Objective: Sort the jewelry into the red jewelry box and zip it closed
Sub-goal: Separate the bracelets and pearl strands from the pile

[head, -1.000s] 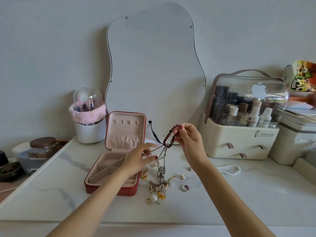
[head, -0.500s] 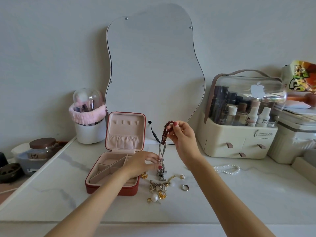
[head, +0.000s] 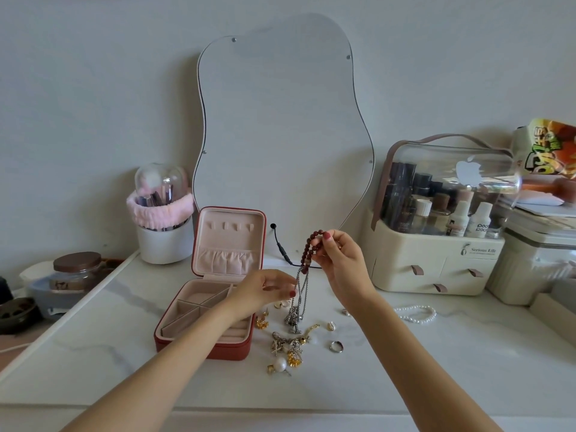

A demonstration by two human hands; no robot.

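The red jewelry box stands open, lid upright, beside scattered jewelry; a bead-and-chain tangle hangs above.

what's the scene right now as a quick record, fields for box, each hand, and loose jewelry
box: red jewelry box open, lid upright, compartments look empty
right hand: right hand pinches brown bead bracelet above the table
left hand: left hand pinches silver chain hanging from the beads
tangle: beads and chain look caught together
loose on table: pearl bracelet, ring, gold earrings, charm pile
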